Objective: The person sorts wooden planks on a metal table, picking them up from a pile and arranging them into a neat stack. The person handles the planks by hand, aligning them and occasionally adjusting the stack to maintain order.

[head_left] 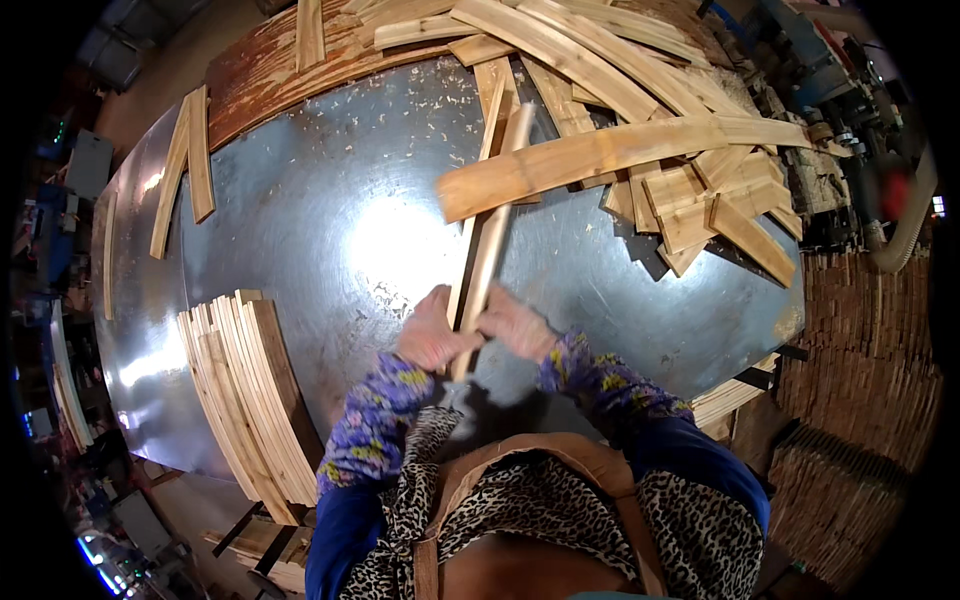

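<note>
Two narrow wooden slats stand close together on edge in front of me, their far ends lying under or against a wide plank (580, 165). My left hand (434, 330) grips the near end of the left wooden slat (468, 250), thumb pointing inward. From the other side, my right hand (515, 324) closes on the right wooden slat (492, 240), fingers partly hidden behind it. Both hands are just above the near part of the metal tabletop (310, 230).
A neat stack of slats (245, 390) lies at the left near edge. Loose boards pile up (690, 200) at the far right. Two slats (180, 170) lie at the far left. Large stacks of wood (860, 370) stand beyond the table's right edge.
</note>
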`<state>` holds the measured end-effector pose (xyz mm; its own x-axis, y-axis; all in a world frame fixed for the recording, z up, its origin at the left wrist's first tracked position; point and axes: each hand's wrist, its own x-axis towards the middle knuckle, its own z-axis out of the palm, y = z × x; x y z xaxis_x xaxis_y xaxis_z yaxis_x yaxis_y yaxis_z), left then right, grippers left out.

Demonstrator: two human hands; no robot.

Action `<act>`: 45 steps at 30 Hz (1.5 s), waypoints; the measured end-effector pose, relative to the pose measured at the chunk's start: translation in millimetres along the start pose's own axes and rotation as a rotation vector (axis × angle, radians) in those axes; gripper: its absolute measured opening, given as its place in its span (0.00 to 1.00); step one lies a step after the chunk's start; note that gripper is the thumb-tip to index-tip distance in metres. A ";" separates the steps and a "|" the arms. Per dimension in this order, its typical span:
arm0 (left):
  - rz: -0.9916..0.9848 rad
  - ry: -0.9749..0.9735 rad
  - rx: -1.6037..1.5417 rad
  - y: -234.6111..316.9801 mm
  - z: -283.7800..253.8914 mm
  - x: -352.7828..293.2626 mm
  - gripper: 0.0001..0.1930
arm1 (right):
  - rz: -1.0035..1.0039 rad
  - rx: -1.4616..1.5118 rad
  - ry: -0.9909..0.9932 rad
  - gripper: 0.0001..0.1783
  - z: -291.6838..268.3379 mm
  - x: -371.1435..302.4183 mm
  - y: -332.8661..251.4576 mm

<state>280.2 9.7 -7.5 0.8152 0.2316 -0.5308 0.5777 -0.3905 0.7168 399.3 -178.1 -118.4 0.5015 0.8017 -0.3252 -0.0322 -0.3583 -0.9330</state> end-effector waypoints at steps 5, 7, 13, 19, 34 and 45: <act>-0.284 0.332 0.181 -20.3 82.4 -23.8 0.43 | 0.056 0.870 0.285 0.30 -47.6 56.5 18.6; -0.318 0.378 0.091 -25.4 87.5 -30.9 0.39 | 0.098 0.923 0.435 0.25 -73.8 95.8 -22.7; -0.386 0.474 -0.066 -54.8 55.9 -92.1 0.34 | 0.101 0.727 0.276 0.15 -26.4 86.7 -117.6; -0.385 0.423 -0.284 -158.3 32.0 -183.5 0.36 | -0.055 -0.237 -0.014 0.18 53.0 51.2 -95.4; -0.105 0.118 -1.706 -215.5 33.4 -275.6 0.50 | 0.398 0.776 -0.168 0.38 275.0 -11.6 -120.4; -0.507 0.800 0.332 -198.3 72.9 -347.0 0.50 | 0.242 0.231 -0.507 0.39 391.3 -73.8 -116.9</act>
<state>-120.2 -58.2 1.6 0.3347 0.9228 -0.1909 0.9231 -0.2804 0.2632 27.7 -8.2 -45.5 -0.0157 0.8586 -0.5124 -0.3093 -0.4915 -0.8141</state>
